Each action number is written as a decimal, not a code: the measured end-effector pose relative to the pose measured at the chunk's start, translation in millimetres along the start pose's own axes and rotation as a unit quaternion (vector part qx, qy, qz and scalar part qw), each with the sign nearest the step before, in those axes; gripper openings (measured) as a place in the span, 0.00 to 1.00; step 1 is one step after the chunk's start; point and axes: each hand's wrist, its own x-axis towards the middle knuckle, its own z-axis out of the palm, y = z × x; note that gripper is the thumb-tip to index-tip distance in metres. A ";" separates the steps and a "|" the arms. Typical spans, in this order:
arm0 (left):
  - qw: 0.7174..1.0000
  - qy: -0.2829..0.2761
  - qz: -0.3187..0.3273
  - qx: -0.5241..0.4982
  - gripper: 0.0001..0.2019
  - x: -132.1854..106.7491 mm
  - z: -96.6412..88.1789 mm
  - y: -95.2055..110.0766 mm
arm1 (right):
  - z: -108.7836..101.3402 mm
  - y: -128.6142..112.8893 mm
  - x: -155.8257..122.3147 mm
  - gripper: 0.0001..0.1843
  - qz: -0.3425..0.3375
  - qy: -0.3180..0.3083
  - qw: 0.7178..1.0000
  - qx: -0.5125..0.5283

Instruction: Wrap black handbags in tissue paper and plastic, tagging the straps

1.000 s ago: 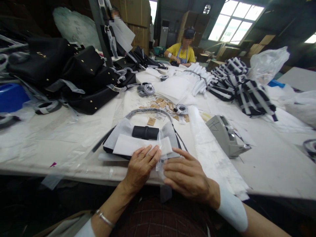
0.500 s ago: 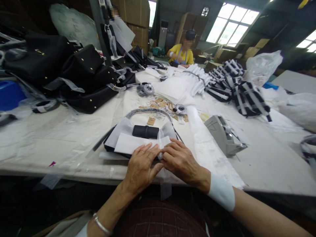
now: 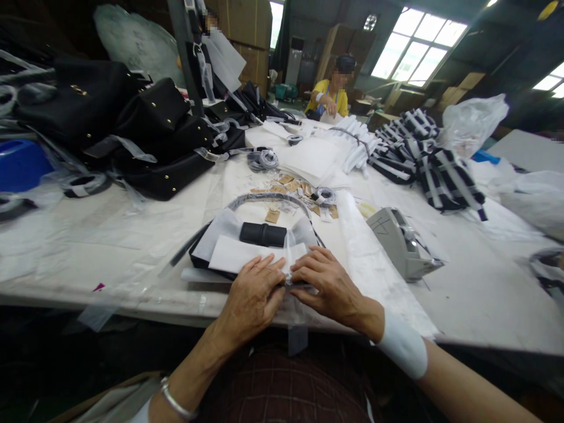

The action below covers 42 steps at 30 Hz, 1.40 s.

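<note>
A flat black bag (image 3: pixel 200 252) lies near the table's front edge, covered with white and grey wrapping sheets (image 3: pixel 233 255). A black rolled piece (image 3: pixel 263 234) rests on top, and a wrapped curved handle (image 3: pixel 268 201) arches behind it. My left hand (image 3: pixel 251 299) presses flat on the front edge of the white sheet. My right hand (image 3: pixel 328 285) lies beside it, fingertips on a clear plastic strip (image 3: pixel 291 249) at the sheet's right end. The two hands almost touch.
A grey tape dispenser (image 3: pixel 399 241) stands to the right. Brown paper tags (image 3: pixel 291 188) lie behind the bag. Black handbags (image 3: pixel 132 129) pile up at the left, striped bags (image 3: pixel 432 158) at the back right. A person in yellow (image 3: pixel 330 97) works at the far end.
My right hand has moved forward from the table's edge onto the sheet, next to my left hand. Both hands now press the wrapping down.
</note>
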 end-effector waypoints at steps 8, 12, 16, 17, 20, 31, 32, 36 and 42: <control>0.992 0.099 0.023 0.079 0.15 -0.4 21.8 -2.1 | 19.2 2.0 -6.2 0.03 -0.044 0.025 0.993 -0.105; 0.986 0.109 0.045 0.115 0.16 -1.1 28.7 -4.2 | 22.0 8.9 -8.6 0.06 -0.057 0.055 0.992 -0.097; 0.981 0.123 0.058 0.137 0.13 -0.3 32.3 -4.5 | 12.8 6.1 -19.8 0.10 -0.056 0.080 0.994 -0.056; 0.980 0.127 0.060 0.141 0.12 -0.2 32.9 -4.1 | 9.9 2.7 -27.1 0.11 -0.061 0.082 0.994 -0.047; 0.979 0.131 0.055 0.146 0.11 -0.5 34.2 -2.5 | 3.7 -12.4 -56.9 0.13 -0.085 0.033 0.995 -0.033; 0.977 0.143 0.054 0.146 0.09 0.1 33.8 -0.8 | -15.0 -27.0 45.2 0.23 0.092 0.112 0.987 0.075; 0.976 0.151 0.057 0.146 0.09 0.3 34.2 -0.9 | -11.2 -20.2 57.4 0.26 0.081 0.064 0.992 0.067; 0.973 0.171 0.058 0.146 0.09 -1.2 38.2 -0.2 | 9.9 13.4 60.2 0.30 0.014 -0.146 0.988 0.044; 0.977 0.169 0.038 0.124 0.08 -3.8 43.0 2.1 | 29.8 42.7 23.9 0.32 -0.059 -0.155 0.981 0.106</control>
